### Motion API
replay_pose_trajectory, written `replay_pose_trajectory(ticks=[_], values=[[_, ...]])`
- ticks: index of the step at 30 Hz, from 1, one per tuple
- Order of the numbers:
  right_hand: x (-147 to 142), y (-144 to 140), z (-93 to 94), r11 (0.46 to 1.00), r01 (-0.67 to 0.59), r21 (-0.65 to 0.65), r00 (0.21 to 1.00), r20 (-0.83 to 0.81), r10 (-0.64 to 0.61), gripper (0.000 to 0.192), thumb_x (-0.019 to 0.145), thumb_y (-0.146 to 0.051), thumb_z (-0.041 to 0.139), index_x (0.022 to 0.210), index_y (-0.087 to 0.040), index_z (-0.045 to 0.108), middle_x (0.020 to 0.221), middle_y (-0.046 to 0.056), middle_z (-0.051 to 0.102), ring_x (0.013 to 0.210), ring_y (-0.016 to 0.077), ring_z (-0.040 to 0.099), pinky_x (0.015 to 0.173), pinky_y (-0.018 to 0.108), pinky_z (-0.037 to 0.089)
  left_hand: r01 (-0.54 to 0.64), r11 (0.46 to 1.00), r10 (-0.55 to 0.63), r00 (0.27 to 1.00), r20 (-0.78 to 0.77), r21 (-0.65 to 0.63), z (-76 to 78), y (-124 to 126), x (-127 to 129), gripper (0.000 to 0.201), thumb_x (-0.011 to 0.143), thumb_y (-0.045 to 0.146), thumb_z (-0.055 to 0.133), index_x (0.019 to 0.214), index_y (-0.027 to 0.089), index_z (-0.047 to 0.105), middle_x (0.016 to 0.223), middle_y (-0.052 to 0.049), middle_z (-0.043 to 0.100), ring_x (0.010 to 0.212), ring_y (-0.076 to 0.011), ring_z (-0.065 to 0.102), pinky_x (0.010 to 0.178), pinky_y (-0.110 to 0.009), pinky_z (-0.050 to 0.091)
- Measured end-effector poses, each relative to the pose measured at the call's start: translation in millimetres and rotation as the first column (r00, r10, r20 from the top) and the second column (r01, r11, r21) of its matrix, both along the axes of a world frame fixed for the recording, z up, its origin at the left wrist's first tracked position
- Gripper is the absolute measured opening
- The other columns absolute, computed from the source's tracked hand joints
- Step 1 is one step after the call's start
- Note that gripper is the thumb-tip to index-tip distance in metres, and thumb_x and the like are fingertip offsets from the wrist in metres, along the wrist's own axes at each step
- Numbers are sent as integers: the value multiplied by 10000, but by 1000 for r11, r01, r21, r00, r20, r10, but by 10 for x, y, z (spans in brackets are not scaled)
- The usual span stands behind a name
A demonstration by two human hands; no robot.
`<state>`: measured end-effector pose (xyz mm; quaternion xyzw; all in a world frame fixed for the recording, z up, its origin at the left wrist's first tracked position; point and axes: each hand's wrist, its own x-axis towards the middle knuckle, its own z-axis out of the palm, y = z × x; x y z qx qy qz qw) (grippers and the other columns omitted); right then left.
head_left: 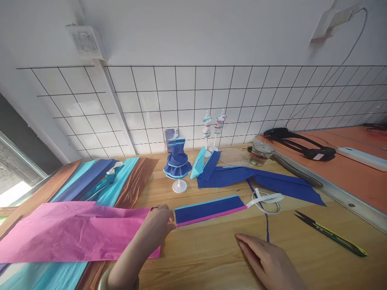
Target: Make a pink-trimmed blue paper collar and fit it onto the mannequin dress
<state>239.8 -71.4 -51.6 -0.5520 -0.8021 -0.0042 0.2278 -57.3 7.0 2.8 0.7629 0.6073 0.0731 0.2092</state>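
Note:
A dark blue paper strip lies flat, edged light blue along the top and pink along the bottom. At its left end is my left hand, fingers curled and thumb tip at the strip's lower corner; what it pinches, if anything, is hidden. My right hand rests low on the table, holding nothing visible, its fingers stretched forward. A roll of white tape lies by the strip's right end, its loose tail reaching the strip. A large pink paper sheet lies partly under my left forearm.
A small dress form in a blue tiered dress stands behind the strip. Nearby are two smaller dress forms, dark blue paper pieces and a glass. Thread snips lie at right, coloured papers at left, headphones far right.

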Motion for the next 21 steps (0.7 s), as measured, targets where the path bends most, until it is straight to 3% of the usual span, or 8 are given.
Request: replay_pose_trajectory(ticks=[2, 12, 21], values=[[-4, 2, -16, 1000, 7, -11, 1000, -10, -7, 251, 892, -262, 368, 1005, -239, 591, 948, 9, 715, 810, 152, 680, 683, 247, 554, 19, 1000, -19, 1000, -3, 0, -13, 9, 1, 123, 649, 156, 503, 632, 194, 619, 787, -22, 633, 786, -189, 562, 680, -279, 374], [-33, 7, 8, 1000, 16, -3, 1000, -25, -16, 251, 884, -253, 372, 990, -229, 597, 923, 22, 720, 781, 160, 684, 658, 256, 555, 176, 984, -176, 984, 16, -32, 48, 109, -50, 117, 688, 192, 513, 628, 201, 613, 727, 2, 636, 768, -166, 543, 706, -258, 367], [-44, 6, 57, 1000, 18, 4, 999, -37, -18, 253, 870, -233, 384, 978, -223, 613, 911, 37, 724, 771, 160, 687, 661, 237, 552, 226, 974, -221, 969, 112, -30, 87, 107, -75, 93, 696, 212, 535, 645, 207, 612, 713, 9, 624, 764, -159, 531, 708, -249, 369]])
